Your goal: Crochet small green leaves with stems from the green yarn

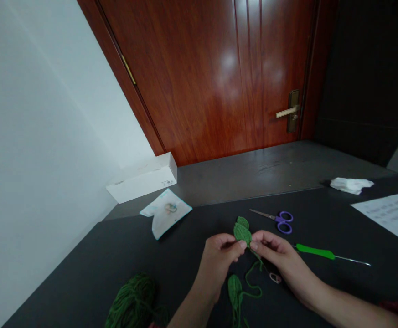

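Between my two hands are green crocheted leaves [242, 232], one overlapping another, held up over the dark table. My left hand [221, 253] pinches the lower left edge between thumb and fingers. On the other side, my right hand [274, 248] is closed on the lower right edge. A green yarn tail [253, 278] trails down from the leaves. Near my right wrist lies a small metal stitch marker [275, 277], seemingly by the yarn. Another green crocheted leaf [234, 291] rests on the table below my hands.
A ball of green yarn [132, 300] sits at the lower left. Purple-handled scissors [281, 219] and a green-handled crochet hook [317, 251] lie to the right. Farther off are a plastic pouch [167, 212], a white box [147, 180], crumpled tissue [351, 184] and a printed sheet [395, 216].
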Demonstrator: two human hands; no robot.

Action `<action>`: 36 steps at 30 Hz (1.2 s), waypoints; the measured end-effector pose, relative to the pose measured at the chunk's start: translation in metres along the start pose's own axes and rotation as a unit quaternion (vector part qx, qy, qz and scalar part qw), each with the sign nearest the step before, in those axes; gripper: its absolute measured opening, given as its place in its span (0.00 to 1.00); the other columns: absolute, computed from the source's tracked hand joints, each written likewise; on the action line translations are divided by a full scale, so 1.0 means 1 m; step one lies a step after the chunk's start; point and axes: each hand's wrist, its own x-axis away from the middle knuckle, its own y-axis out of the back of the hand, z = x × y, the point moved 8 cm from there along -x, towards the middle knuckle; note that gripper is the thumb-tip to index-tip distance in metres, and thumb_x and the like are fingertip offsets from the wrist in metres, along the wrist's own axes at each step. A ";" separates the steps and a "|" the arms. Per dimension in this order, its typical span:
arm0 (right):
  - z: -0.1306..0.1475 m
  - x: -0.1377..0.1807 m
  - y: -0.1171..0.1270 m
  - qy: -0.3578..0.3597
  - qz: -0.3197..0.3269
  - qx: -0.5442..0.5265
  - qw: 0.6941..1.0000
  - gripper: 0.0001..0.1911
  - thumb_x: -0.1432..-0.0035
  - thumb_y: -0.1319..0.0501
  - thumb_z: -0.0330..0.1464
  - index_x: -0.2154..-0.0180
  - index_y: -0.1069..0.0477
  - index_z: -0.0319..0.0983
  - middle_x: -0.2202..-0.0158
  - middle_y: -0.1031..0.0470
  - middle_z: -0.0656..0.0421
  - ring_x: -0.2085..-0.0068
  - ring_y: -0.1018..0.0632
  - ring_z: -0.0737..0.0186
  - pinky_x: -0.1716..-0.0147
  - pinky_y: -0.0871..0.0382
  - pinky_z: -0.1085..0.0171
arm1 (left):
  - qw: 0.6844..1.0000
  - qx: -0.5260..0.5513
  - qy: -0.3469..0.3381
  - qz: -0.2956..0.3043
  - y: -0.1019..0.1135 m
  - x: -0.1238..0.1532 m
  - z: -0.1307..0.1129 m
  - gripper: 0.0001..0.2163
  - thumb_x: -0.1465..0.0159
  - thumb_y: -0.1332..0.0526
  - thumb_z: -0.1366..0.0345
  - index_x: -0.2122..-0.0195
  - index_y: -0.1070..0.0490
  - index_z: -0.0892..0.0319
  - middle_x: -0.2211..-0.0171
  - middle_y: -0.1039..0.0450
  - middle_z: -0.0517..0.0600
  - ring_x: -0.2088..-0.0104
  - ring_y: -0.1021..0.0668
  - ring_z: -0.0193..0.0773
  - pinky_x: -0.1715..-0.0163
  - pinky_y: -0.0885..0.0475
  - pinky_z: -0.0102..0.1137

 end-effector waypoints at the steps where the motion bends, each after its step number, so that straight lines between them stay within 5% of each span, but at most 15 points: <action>1: 0.000 -0.001 0.000 0.001 -0.001 0.003 1.000 0.14 0.52 0.33 0.44 0.74 0.27 0.39 0.78 0.33 0.64 0.75 0.33 0.65 0.73 0.40 0.66 | 1.000 0.002 -0.001 0.001 0.000 0.000 0.000 0.08 0.48 0.36 0.62 0.79 0.25 0.62 0.81 0.30 0.47 0.77 0.32 0.34 0.74 0.38 0.28; 36: 0.001 -0.004 0.004 0.028 -0.014 0.029 0.999 0.15 0.53 0.33 0.43 0.77 0.29 0.39 0.80 0.35 0.65 0.77 0.35 0.66 0.75 0.42 0.66 | 0.998 0.051 -0.006 0.023 -0.009 0.000 0.010 0.08 0.45 0.38 0.65 0.75 0.26 0.65 0.78 0.30 0.48 0.75 0.33 0.33 0.72 0.38 0.28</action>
